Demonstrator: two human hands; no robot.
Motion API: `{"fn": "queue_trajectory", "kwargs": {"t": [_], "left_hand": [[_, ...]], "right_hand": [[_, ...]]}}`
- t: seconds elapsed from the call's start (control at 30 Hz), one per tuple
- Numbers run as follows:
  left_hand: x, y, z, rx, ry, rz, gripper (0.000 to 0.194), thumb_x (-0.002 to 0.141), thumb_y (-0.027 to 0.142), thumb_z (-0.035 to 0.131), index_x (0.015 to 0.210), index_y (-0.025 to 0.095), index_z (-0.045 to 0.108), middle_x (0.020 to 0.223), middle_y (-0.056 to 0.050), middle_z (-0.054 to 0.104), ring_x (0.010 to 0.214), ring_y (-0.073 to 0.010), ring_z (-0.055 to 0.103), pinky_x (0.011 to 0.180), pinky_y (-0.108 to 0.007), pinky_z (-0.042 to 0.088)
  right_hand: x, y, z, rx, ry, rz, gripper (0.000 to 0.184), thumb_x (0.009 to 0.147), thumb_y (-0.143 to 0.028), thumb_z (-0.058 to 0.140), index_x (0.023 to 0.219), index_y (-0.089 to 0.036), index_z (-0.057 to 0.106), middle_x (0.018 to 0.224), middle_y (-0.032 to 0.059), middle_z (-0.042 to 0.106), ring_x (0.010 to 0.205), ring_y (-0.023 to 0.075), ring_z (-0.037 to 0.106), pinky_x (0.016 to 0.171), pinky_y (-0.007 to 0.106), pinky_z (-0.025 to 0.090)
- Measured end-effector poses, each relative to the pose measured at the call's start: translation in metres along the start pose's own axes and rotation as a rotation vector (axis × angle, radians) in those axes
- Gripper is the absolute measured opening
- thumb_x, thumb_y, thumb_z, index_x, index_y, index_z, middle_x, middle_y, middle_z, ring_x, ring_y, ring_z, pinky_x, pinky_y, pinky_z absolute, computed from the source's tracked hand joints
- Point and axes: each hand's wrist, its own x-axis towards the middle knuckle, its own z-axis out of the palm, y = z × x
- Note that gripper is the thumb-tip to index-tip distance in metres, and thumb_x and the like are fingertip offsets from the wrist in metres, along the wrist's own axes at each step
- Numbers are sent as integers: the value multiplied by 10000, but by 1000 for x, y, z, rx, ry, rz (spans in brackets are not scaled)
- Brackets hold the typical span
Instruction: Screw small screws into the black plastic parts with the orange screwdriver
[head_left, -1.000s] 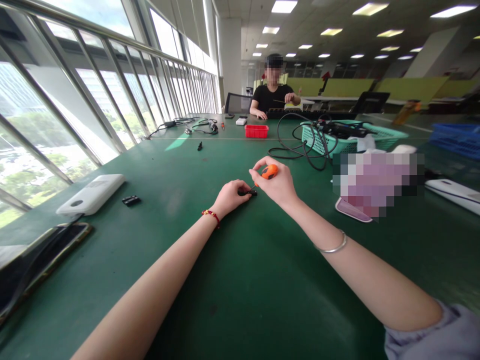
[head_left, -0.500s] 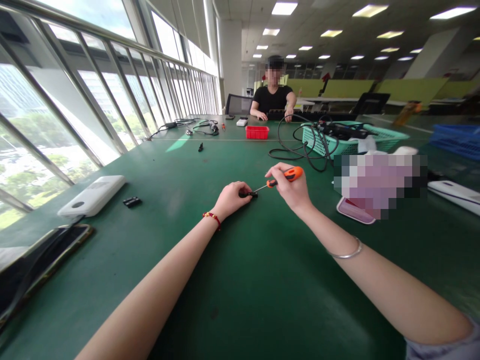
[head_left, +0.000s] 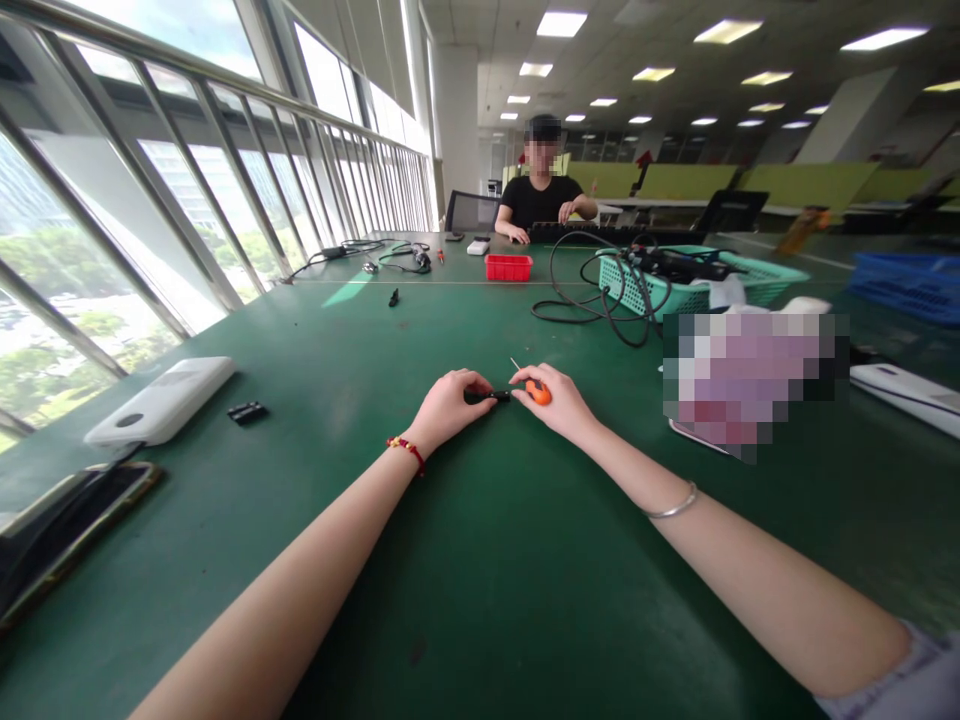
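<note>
My left hand is closed around a small black part, pinching it just above the green table. In my right hand sits a screwdriver with an orange and black handle, its thin shaft angled up and away to the left. My right thumb and forefinger are close to the right end of the black part; whether they touch it I cannot tell. A second small black piece lies to the left of my left hand.
On the left are a white power bank and a phone. A red bin stands farther back, beside black cables and a teal basket. Another person sits at the far side. A blue basket is at right.
My right hand has come down, swinging the screwdriver so its tip left the black part and points away. The right fingers are now close to the part. The other person's arm has moved.
</note>
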Motion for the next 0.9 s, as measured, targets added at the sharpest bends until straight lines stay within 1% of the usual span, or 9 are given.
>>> {"fn": "queue_trajectory", "kwargs": {"t": [0.27,0.4,0.6,0.9], "left_hand": [[0,2,-1,-7,-7,4,139,758,258,597,828,168,678,846,-45,687,802,-178,636,781,-301,508],[0,4,-1,3,-8,6,137,757,259,605,833,172,677,838,-39,688,796,-177,632,773,-298,506],[0,4,1,87,-8,48,169,780,321,602,846,198,697,845,-34,674,830,-189,618,790,-309,494],[-1,6,1,94,-6,30,165,773,328,606,822,207,706,840,-26,678,816,-184,620,783,-296,491]], "right_hand": [[0,-6,2,-74,-59,-24,118,790,-255,630,895,-252,683,837,27,557,784,181,572,713,283,425],[-1,-8,2,-86,-71,-32,107,805,-272,617,889,-253,680,841,27,559,776,173,571,711,278,425],[-2,-11,2,-93,-73,-44,98,800,-269,616,880,-253,671,832,23,558,784,174,570,700,272,423],[-2,-11,3,-84,-98,-56,101,792,-242,613,885,-241,652,849,25,564,782,175,576,702,274,427]]}}
